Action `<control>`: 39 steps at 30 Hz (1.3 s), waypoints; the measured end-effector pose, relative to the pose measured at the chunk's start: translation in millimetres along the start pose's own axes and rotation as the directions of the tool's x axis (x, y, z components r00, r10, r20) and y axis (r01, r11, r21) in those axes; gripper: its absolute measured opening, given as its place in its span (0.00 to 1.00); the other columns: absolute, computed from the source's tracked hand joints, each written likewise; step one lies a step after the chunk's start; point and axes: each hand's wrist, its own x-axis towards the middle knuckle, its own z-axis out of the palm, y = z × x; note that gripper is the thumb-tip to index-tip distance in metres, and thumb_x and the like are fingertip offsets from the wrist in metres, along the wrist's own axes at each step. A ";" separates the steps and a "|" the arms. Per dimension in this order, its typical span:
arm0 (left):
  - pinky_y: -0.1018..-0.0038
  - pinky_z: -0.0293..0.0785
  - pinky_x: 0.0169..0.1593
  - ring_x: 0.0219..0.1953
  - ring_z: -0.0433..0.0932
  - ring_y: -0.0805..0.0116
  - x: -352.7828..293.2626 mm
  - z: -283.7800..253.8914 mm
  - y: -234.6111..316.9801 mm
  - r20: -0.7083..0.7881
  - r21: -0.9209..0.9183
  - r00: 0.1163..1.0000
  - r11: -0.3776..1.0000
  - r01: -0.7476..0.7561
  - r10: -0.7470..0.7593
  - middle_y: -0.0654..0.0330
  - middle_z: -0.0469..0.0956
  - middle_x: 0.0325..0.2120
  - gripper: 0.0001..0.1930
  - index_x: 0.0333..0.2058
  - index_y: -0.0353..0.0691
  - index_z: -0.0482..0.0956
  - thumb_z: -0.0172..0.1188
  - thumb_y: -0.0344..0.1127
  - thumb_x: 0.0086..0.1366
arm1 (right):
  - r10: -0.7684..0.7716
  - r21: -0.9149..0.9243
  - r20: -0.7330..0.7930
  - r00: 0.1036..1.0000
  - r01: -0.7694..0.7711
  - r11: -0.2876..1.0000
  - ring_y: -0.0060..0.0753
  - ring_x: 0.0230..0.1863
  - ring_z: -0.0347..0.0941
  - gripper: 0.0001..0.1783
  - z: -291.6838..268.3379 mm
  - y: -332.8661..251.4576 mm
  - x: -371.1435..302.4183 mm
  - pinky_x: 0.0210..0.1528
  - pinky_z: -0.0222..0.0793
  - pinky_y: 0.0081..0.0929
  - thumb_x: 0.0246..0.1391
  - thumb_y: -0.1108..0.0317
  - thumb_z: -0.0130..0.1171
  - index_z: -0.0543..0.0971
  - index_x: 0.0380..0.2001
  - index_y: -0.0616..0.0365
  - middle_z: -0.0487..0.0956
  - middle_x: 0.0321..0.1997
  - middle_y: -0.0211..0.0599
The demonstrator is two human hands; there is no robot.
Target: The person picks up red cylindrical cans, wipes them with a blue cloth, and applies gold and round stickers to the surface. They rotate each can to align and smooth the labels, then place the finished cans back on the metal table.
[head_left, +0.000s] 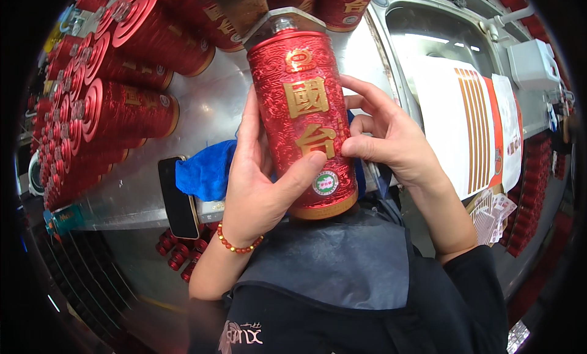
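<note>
A red embossed bottle [287, 125] with gold characters and a round green-and-white sticker is in front of my body, its clear glass top pointing away from me. My left hand [263, 183] wraps its left side, with the thumb pressed across the front near the sticker. On the other side my right hand [388, 137] grips the bottle's right edge, thumb tip against it and some fingers curled. The bottle's gold base is close to my dark apron [330, 262]. An angular metal piece [244, 14] is just behind the glass top.
Many similar red bottles [131, 109] crowd the metal table's left and far side. A blue cloth [205, 170] lies by a dark phone [177, 198] at the near edge. To the right are a sink [428, 33], sheets with gold strips [440, 121] and a white jug [533, 63].
</note>
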 end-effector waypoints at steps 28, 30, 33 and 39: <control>0.63 0.64 0.72 0.71 0.66 0.61 -6.5 -3.9 -3.7 0.025 -0.111 1.000 0.994 0.007 -0.004 0.49 0.60 0.72 0.48 0.78 0.33 0.36 0.62 0.26 0.71 | -0.086 -0.138 -0.004 0.996 0.084 0.987 0.13 0.35 0.73 0.54 6.5 -11.6 4.4 0.39 0.73 0.17 0.49 0.63 0.81 0.62 0.74 0.66 0.75 0.62 0.44; 0.62 0.66 0.71 0.70 0.67 0.60 -9.4 -0.9 -1.9 0.018 -0.088 0.999 0.995 0.038 -0.037 0.49 0.61 0.71 0.53 0.78 0.34 0.34 0.66 0.24 0.67 | -0.090 -0.163 -0.005 0.996 0.088 0.983 0.14 0.34 0.72 0.54 6.5 -10.0 5.2 0.38 0.73 0.17 0.48 0.62 0.81 0.62 0.74 0.66 0.74 0.62 0.45; 0.62 0.69 0.69 0.68 0.70 0.60 -8.8 1.4 -2.4 0.001 -0.050 0.998 0.997 0.062 -0.062 0.49 0.63 0.69 0.57 0.77 0.35 0.33 0.69 0.23 0.63 | -0.082 -0.185 -0.005 0.997 0.080 0.979 0.14 0.33 0.72 0.55 7.0 -10.4 6.2 0.37 0.73 0.17 0.48 0.61 0.81 0.62 0.74 0.65 0.74 0.62 0.46; 0.62 0.70 0.69 0.67 0.71 0.60 -7.6 4.8 -1.9 -0.010 -0.015 0.999 0.999 0.044 -0.044 0.49 0.64 0.68 0.56 0.77 0.35 0.34 0.69 0.23 0.63 | -0.086 -0.165 0.008 0.996 0.086 0.983 0.14 0.34 0.73 0.55 4.8 -8.4 6.5 0.36 0.73 0.17 0.49 0.58 0.81 0.62 0.74 0.64 0.74 0.62 0.46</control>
